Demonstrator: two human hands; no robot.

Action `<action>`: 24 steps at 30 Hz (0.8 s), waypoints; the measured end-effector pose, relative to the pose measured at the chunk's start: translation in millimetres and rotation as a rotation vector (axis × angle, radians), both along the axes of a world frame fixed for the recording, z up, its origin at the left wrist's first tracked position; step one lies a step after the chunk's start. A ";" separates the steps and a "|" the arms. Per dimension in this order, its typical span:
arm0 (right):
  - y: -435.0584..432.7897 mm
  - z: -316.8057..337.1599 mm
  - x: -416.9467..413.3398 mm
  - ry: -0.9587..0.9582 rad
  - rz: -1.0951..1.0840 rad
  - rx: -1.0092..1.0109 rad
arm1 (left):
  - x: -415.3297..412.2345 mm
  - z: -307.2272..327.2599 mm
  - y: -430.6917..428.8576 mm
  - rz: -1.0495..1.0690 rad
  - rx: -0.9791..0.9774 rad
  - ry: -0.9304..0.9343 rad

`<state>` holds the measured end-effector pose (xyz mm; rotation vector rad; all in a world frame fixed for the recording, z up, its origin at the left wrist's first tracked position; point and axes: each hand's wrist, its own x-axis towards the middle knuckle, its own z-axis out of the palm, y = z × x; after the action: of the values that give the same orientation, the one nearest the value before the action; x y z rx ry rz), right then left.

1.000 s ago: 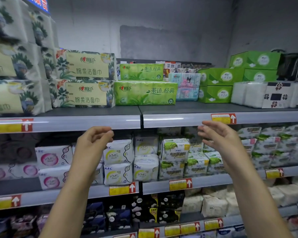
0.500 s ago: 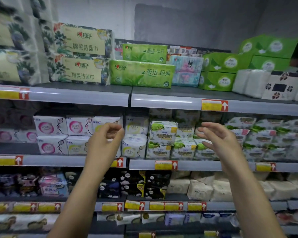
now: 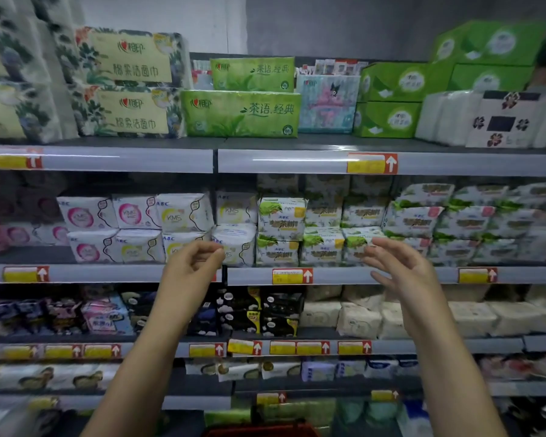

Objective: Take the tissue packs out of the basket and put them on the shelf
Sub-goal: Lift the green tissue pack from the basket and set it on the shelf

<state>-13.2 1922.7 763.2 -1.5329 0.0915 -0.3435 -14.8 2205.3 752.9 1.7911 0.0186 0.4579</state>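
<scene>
**Both hands empty in front of the stocked shelving**

Left hand point(image 3: 191, 268): raised, fingers loosely curled toward the thumb, nothing in it. Right hand point(image 3: 402, 272): raised to the same height, fingers spread and relaxed, also empty. The two hands are well apart.

Both hang in front of the second tier's rail. Behind the left one are white soft-plastic pad packets point(image 3: 183, 216). Behind the right one are green-and-white soft packets point(image 3: 281, 216) (contact with either row cannot be told).

Above, the grey metal top shelf point(image 3: 123, 159) carries two long green plastic-wrapped tissue packs point(image 3: 241, 113), the shorter stacked on the longer. Just left of them stand cream floral-printed tissue packs point(image 3: 126, 111), two high. Further right are green cardboard boxes point(image 3: 388, 119). A yellow-and-red price tag point(image 3: 372, 163) sits on the shelf's front rail.

At the bottom edge, between the forearms, the red plastic basket rim point(image 3: 259, 432) shows. Its contents are out of view.
</scene>
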 end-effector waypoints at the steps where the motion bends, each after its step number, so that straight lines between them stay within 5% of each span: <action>1: 0.2 -0.7 -0.3 0.001 -0.008 0.009 | 0.4 -0.1 -1.2 -0.009 -0.023 0.002; 24: 43.4 -157.6 33.6 0.352 -0.019 -0.030 | 16.1 -139.7 45.8 0.044 -0.080 0.109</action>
<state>20.4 1966.2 605.6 -1.6100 0.3788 -0.0873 1.4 2251.1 613.3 1.7375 0.1506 0.3846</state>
